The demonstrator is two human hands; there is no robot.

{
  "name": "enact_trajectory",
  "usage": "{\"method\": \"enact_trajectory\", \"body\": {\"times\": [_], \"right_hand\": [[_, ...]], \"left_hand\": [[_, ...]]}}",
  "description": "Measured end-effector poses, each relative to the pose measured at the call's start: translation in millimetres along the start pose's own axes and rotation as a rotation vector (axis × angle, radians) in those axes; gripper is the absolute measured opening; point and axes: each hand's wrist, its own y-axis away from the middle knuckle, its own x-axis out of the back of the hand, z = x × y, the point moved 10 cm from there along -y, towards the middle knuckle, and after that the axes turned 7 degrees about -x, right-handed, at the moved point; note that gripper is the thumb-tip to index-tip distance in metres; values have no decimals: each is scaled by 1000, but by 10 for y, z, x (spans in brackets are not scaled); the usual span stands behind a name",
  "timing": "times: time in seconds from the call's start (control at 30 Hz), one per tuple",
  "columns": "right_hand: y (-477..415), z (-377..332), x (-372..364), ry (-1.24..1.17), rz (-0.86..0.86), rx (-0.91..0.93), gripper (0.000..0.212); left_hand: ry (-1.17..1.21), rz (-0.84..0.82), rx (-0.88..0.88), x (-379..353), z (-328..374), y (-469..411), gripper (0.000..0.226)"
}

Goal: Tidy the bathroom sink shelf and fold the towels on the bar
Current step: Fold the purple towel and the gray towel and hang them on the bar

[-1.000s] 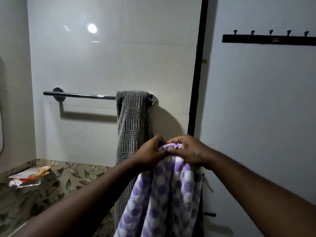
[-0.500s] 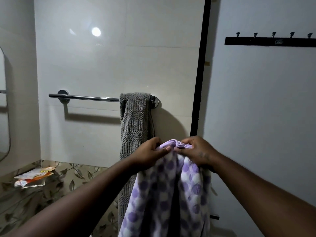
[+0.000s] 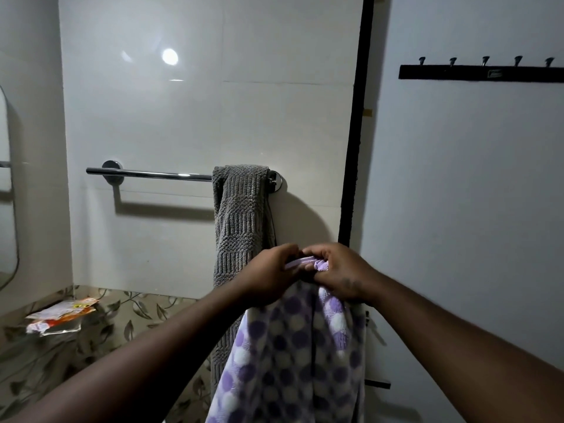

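Purple-dotted towel [image 3: 293,355]: top edge bunched, pinched by left hand [image 3: 271,276] and right hand [image 3: 338,271], hands touching; long axis hangs straight down from the grip; towel bar [image 3: 149,174] lies up-left, nearer the left hand; grey towel [image 3: 241,215] drapes its right end.

A home bathroom: glossy wall tiles [image 3: 213,117], chrome towel bar [image 3: 152,174], hook rail [image 3: 482,74].

The dotted towel [image 3: 293,361] runs off the bottom edge and hides the lower part of the grey towel [image 3: 241,215]; the hook rack [image 3: 482,73] is cut at the right edge.
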Motion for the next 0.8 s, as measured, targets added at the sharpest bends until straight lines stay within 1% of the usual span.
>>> {"method": "enact_trajectory", "body": {"times": [0.03, 0.07, 0.13, 0.17, 0.2, 0.27, 0.3, 0.33, 0.37, 0.4, 0.43, 0.5, 0.57, 0.63, 0.67, 0.7, 0.77, 0.8], "right_hand": [[-5, 57, 50, 32, 58, -38, 19], [-8, 132, 130, 57, 136, -92, 13], [31, 262, 318, 109, 271, -187, 11], [43, 311, 354, 137, 274, -211, 14], [41, 308, 316, 158, 216, -205, 23], [25, 161, 54, 138, 4, -110, 53], [29, 56, -90, 103, -79, -56, 63], [26, -27, -173, 64, -110, -20, 67], [11, -64, -175, 32, -88, -9, 65], [-4, -58, -131, -1, -42, -19, 59], [-12, -23, -71, -21, 6, -43, 49], [-12, 78, 64, 10, 105, -103, 30], [12, 216, 231, 80, 225, -189, 24], [36, 318, 334, 130, 273, -256, 19], [38, 341, 321, 142, 243, -267, 17], [28, 318, 254, 131, 171, -249, 19], [15, 146, -21, 25, -41, -134, 39], [18, 38, -137, -18, -105, -70, 45]], "left_hand": [[-52, -8, 23, -4, -46, 21, 33], [-85, -31, 51, -19, -105, 51, 38], [-133, -84, 82, -29, -195, 115, 37], [-156, -85, 91, -7, -223, 142, 35], [-179, -60, 89, 37, -222, 161, 33], [-203, 5, 45, 105, -123, 162, 28], [-204, 23, 6, 111, -25, 147, 26], [-213, 29, -28, 106, 67, 115, 27], [-225, 37, -46, 104, 127, 88, 26], [-228, 50, -44, 111, 137, 70, 22], [-222, 64, -20, 139, 116, 64, 25], [-229, 60, 63, 222, -32, 100, 41], [-264, 16, 109, 270, -181, 167, 43], [-288, 3, 140, 326, -296, 242, 42], [-296, 14, 143, 346, -311, 269, 42], [-311, 29, 132, 359, -289, 282, 41], [-333, 45, 69, 326, -152, 271, 37], [-332, 48, 37, 300, -67, 248, 36]]}}
